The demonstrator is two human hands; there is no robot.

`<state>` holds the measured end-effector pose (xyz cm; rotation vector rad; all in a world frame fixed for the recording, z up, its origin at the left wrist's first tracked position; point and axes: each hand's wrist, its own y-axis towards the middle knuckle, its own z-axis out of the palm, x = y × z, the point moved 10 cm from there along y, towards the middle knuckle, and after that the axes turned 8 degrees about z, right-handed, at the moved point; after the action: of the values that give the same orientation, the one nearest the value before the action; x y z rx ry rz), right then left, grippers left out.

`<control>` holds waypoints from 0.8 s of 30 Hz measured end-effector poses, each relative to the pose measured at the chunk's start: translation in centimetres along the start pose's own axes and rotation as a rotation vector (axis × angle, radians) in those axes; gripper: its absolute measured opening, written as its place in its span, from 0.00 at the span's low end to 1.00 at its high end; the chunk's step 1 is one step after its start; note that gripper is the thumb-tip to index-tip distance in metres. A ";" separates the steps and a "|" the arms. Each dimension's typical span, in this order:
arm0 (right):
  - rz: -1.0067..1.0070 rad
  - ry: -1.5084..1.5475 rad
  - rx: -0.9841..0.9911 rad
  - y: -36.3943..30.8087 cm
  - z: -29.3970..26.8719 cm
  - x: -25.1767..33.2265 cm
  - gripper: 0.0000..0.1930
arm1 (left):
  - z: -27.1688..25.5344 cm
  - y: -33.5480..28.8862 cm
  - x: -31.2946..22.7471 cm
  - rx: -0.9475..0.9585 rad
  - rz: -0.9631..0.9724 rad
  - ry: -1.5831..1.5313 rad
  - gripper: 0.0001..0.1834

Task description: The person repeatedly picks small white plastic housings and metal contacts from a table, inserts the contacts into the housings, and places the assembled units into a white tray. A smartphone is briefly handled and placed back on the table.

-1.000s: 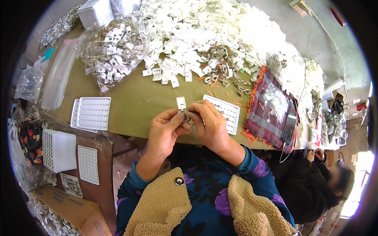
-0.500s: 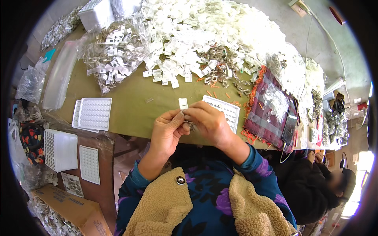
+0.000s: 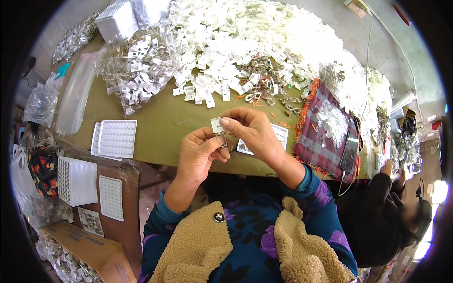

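Observation:
My right hand (image 3: 255,131) pinches a small white slotted plastic card (image 3: 216,124) between thumb and fingers. Just below it, my left hand (image 3: 202,152) closes round a small metal piece (image 3: 223,137), mostly covered by the fingers; its exact kind is not clear. The card's lower edge meets the metal piece, or nearly so. Partly behind my right hand lies a white tray (image 3: 280,136) with round pockets. Beyond both hands spreads a large heap of similar white cards (image 3: 212,70), with a tangle of metal pieces (image 3: 264,78) at its near edge.
Stacked trays (image 3: 113,139) lie on the table at left, near a bag of parts (image 3: 139,70). On the right are a plaid cloth (image 3: 314,146) and a phone (image 3: 349,152). More trays (image 3: 78,181) stand lower left. A person in black (image 3: 377,221) sits at right.
The white card that lay on the table beyond my hands is now in my right hand, against the metal piece. My right hand has turned and risen slightly.

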<state>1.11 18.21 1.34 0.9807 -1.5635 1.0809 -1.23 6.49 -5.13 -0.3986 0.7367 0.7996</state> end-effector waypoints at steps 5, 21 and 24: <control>0.010 -0.184 0.092 0.8 1.0 -0.2 0.08 | -0.5 0.1 2.1 0.035 -0.102 -0.194 0.12; -1.148 -0.743 -0.097 -7.2 3.6 6.2 0.14 | 0.1 -0.8 3.1 0.096 -0.176 -0.485 0.13; -1.128 -0.777 -0.128 -7.4 3.4 5.9 0.10 | -0.4 -1.1 3.7 0.066 -0.248 -0.559 0.12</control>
<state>5.92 12.29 7.95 1.9644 -1.2276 -0.2282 1.14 7.41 -8.06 -0.1855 0.1853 0.6083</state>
